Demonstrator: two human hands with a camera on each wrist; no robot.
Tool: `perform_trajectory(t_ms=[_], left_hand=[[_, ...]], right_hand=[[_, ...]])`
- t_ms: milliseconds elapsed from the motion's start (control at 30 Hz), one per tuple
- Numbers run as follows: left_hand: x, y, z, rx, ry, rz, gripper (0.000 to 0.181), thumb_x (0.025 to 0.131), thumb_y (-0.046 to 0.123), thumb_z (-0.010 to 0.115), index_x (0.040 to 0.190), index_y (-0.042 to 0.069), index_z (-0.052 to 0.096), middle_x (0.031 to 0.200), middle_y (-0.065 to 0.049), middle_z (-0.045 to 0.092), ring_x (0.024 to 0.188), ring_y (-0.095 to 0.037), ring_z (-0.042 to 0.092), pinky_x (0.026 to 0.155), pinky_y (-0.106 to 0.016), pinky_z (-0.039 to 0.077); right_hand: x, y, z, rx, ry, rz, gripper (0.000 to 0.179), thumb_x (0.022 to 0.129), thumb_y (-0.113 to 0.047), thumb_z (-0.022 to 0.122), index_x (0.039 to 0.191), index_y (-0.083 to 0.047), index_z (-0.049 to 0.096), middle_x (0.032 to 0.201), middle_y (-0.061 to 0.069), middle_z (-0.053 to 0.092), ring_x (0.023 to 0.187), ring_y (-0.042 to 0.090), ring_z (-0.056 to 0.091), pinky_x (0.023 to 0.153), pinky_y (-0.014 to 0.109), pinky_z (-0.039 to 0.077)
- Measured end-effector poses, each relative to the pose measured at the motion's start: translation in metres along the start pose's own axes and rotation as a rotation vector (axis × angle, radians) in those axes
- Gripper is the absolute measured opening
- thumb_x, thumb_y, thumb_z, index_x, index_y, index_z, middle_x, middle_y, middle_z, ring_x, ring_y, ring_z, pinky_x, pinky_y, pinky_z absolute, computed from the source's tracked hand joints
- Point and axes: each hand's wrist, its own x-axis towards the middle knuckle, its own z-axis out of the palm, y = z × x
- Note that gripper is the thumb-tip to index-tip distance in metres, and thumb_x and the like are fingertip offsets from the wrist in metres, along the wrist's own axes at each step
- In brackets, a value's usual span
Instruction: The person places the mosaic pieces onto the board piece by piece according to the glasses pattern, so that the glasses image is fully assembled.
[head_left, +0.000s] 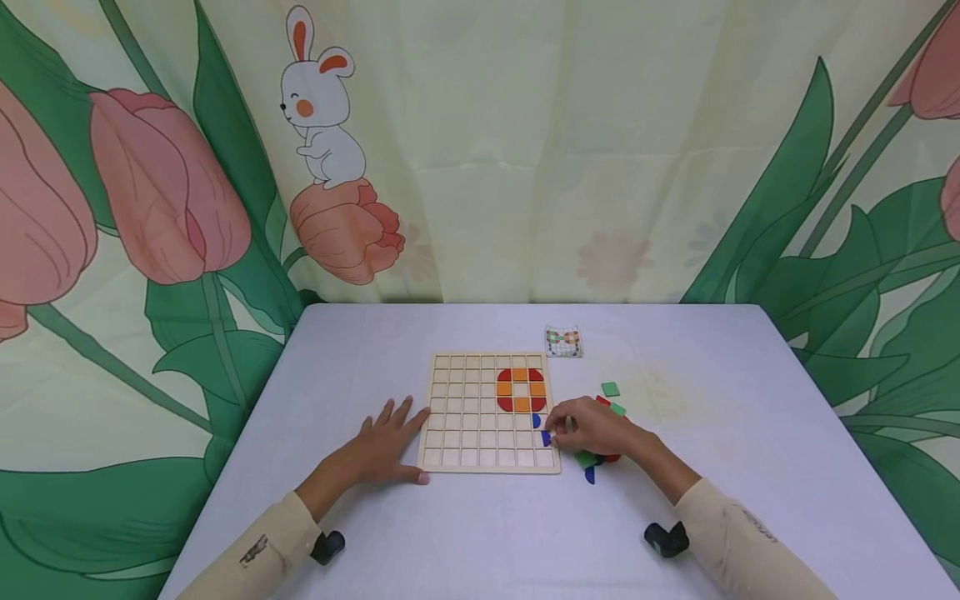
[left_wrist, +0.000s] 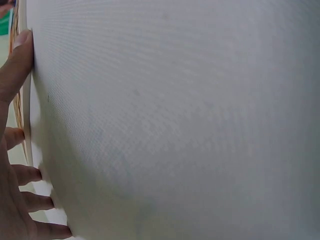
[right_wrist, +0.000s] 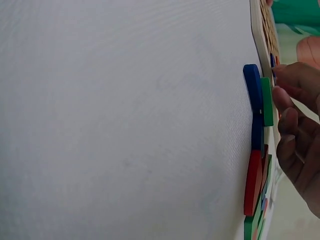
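Note:
A wooden grid board (head_left: 465, 433) lies on the table, with red and orange pieces (head_left: 521, 404) forming a ring in its upper right. A blue rounded piece (head_left: 536, 421) sits in a cell below the ring. At the board's right edge my right hand (head_left: 588, 425) pinches another blue piece (head_left: 546, 438) between thumb and fingertips; in the right wrist view the fingers partly hide it. My left hand (head_left: 386, 446) is spread, its fingertips touching the board's left edge and its thumb near the lower left corner.
Loose green, red and blue pieces (head_left: 590, 475) lie in a pile beside and under the right hand; a green square (head_left: 611, 389) lies beyond it. Past the board's upper right corner is a small pattern card (head_left: 564, 342). A printed curtain (head_left: 487, 208) hangs behind the table.

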Motion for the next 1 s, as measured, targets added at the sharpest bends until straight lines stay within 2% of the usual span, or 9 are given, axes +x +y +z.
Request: perform_trajectory(t_ms=[300,667,900,1000], left_hand=[[0.001,-0.002,0.002,0.012,0.007,0.006,0.108,0.074,0.066,0.077,0.159,0.021,0.03,0.166,-0.02,0.019,0.152,-0.049,0.015,0.11,-0.074,0.025],[0.0,0.0,0.0,0.006,0.001,-0.005,0.108,0.074,0.065,0.078,0.159,0.02,0.03,0.167,-0.019,0.019,0.152,-0.049,0.014,0.111,-0.074,0.024],[0.0,0.001,0.0,0.002,-0.004,-0.007,0.108,0.074,0.066,0.078,0.159,0.02,0.03,0.167,-0.019,0.019,0.152,-0.049,0.013,0.111,-0.074,0.024],[-0.001,0.0,0.0,0.005,-0.004,-0.004,0.108,0.074,0.065,0.078,0.159,0.02,0.03,0.166,-0.02,0.019,0.152,-0.049,0.014,0.111,-0.074,0.024]], right_hand=[[0.003,-0.008,0.001,-0.03,0.011,0.038,0.008,0.087,-0.025,0.079,0.095,-0.024,0.077,0.08,-0.012,0.062,0.076,0.011,0.056,0.058,0.022,0.047],[0.008,-0.012,0.004,-0.086,0.018,0.032,0.008,0.086,-0.028,0.08,0.094,-0.024,0.08,0.086,-0.014,0.066,0.082,0.01,0.055,0.064,0.024,0.049],[-0.002,-0.012,-0.002,-0.068,0.03,0.04,0.022,0.088,-0.029,0.079,0.107,-0.018,0.077,0.088,-0.011,0.067,0.079,0.01,0.055,0.064,0.022,0.047],[-0.01,-0.008,-0.005,-0.079,0.05,0.062,0.022,0.088,-0.029,0.079,0.107,-0.019,0.076,0.084,-0.013,0.065,0.074,0.008,0.054,0.062,0.022,0.047]])
